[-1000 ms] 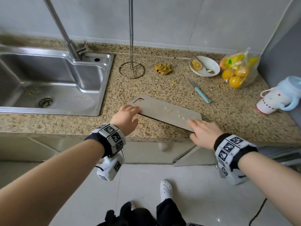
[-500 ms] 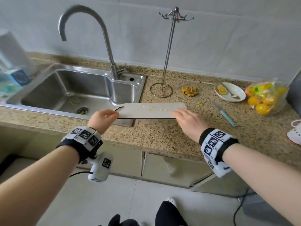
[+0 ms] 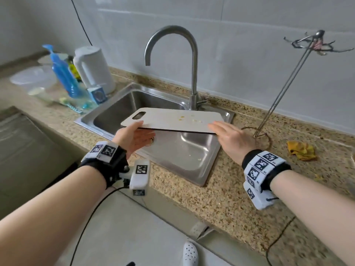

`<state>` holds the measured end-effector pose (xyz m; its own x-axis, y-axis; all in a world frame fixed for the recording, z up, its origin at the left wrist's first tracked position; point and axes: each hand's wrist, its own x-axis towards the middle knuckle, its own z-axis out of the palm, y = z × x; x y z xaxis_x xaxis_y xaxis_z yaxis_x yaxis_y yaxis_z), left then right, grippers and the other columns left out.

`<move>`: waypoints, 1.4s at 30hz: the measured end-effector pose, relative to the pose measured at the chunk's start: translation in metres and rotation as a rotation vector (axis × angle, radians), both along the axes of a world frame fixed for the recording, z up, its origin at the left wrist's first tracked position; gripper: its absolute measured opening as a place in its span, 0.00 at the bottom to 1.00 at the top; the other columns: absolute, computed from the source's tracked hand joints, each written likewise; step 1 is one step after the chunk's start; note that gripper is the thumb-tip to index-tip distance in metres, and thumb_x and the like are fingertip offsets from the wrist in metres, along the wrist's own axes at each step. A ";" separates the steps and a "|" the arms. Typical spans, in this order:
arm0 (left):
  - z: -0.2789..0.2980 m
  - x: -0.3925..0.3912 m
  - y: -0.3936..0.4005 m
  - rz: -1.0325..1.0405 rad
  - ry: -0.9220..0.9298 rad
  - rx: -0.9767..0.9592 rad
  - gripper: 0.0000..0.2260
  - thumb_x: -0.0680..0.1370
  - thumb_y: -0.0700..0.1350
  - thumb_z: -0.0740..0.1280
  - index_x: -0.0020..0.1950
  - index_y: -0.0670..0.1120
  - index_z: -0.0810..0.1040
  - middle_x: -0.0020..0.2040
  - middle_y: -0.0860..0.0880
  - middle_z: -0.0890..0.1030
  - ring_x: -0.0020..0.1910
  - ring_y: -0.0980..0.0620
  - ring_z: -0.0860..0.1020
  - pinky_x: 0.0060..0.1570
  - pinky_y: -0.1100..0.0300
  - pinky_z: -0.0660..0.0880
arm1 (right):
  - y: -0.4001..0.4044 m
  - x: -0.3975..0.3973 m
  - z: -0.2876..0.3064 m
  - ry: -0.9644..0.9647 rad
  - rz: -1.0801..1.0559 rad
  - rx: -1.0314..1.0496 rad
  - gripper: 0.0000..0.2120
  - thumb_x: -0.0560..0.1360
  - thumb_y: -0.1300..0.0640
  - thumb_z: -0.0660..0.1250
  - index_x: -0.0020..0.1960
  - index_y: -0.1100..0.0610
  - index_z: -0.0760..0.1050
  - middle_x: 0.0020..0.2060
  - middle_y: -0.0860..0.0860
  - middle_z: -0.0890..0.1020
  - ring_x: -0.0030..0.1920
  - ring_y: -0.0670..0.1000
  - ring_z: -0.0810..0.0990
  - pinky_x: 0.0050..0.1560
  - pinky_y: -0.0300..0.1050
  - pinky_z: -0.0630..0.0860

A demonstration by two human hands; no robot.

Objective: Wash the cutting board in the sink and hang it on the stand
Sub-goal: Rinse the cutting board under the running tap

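A pale grey cutting board (image 3: 172, 120) with a handle slot at its left end and yellow scraps on top hangs level over the steel sink (image 3: 194, 158). My left hand (image 3: 134, 138) grips its near left edge, thumb on top and fingers underneath. My right hand (image 3: 233, 138) holds its right end. The curved faucet (image 3: 193, 60) rises just behind the board, with no water running. The metal hook stand (image 3: 284, 85) stands on the counter to the right of the sink.
A white kettle (image 3: 94, 70), a blue bottle (image 3: 63, 73) and clear plastic containers (image 3: 32, 77) crowd the counter left of the sink. A crumpled yellow cloth (image 3: 301, 150) lies right of the stand's ring base. The granite counter edge runs below my wrists.
Both hands lifted the board off the counter and carried it left, from beside the sink to over the basin. My view swung left with it.
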<state>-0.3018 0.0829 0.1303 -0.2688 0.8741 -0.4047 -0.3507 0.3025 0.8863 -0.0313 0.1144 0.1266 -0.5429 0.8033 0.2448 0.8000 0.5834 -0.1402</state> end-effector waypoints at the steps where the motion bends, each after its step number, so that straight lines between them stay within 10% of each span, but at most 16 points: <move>1: -0.001 -0.002 0.010 0.014 -0.016 0.013 0.08 0.78 0.44 0.60 0.47 0.41 0.76 0.30 0.48 0.84 0.31 0.54 0.83 0.31 0.65 0.80 | 0.013 -0.003 -0.003 0.031 0.012 -0.024 0.21 0.72 0.72 0.60 0.65 0.63 0.68 0.63 0.62 0.74 0.64 0.60 0.72 0.65 0.49 0.63; 6: -0.010 -0.013 0.050 0.201 -0.110 0.039 0.06 0.79 0.40 0.60 0.44 0.41 0.73 0.26 0.48 0.83 0.27 0.53 0.82 0.27 0.65 0.78 | 0.080 -0.019 -0.024 0.007 0.056 -0.133 0.22 0.76 0.53 0.60 0.68 0.56 0.64 0.68 0.54 0.69 0.69 0.52 0.65 0.72 0.47 0.48; 10: -0.024 -0.033 0.073 0.336 -0.084 0.017 0.05 0.79 0.40 0.61 0.43 0.43 0.72 0.29 0.47 0.82 0.23 0.55 0.80 0.26 0.64 0.78 | 0.125 -0.026 -0.033 -0.061 0.065 -0.176 0.48 0.63 0.25 0.38 0.70 0.56 0.60 0.69 0.54 0.68 0.69 0.53 0.64 0.71 0.51 0.50; 18: -0.047 -0.070 0.136 0.364 -0.060 -0.063 0.05 0.78 0.41 0.62 0.42 0.44 0.71 0.40 0.45 0.77 0.35 0.50 0.78 0.25 0.66 0.78 | 0.202 -0.037 -0.059 -0.156 -0.242 -0.294 0.26 0.79 0.52 0.49 0.73 0.59 0.45 0.75 0.55 0.45 0.74 0.52 0.46 0.73 0.52 0.42; 42: -0.095 -0.134 0.214 0.214 -0.169 -0.097 0.06 0.78 0.46 0.63 0.43 0.46 0.73 0.23 0.54 0.80 0.23 0.59 0.78 0.29 0.66 0.78 | 0.272 -0.087 -0.070 0.043 -0.622 -0.689 0.29 0.79 0.58 0.52 0.72 0.63 0.39 0.74 0.55 0.36 0.74 0.54 0.43 0.74 0.49 0.46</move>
<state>-0.4357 0.2967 0.0358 -0.3644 0.7601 -0.5381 -0.5560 0.2859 0.7804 -0.1186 0.3863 0.0565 0.0326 0.9224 -0.3848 0.9269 -0.1719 -0.3335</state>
